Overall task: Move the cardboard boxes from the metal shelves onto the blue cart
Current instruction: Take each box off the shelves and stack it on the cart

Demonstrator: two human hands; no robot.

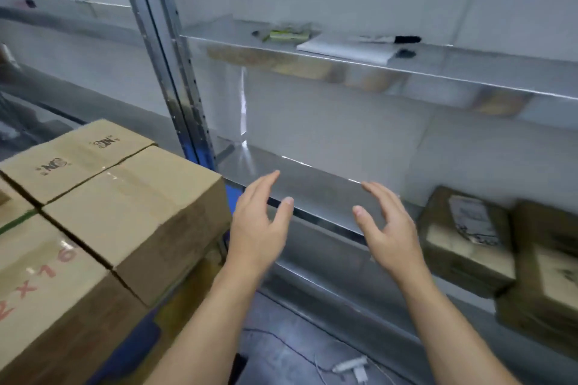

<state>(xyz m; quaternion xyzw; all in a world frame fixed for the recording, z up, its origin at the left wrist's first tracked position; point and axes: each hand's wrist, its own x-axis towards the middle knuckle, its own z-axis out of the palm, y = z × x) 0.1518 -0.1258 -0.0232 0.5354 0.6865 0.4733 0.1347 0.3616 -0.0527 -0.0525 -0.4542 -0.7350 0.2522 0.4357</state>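
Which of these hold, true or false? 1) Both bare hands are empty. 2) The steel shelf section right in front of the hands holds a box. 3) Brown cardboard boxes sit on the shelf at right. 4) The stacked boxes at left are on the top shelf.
1) True: the left hand and right hand are open, holding nothing.
2) False: the steel shelf section there is bare.
3) True: brown cardboard boxes sit there.
4) False: the stacked boxes stand beside the shelving, over something blue.
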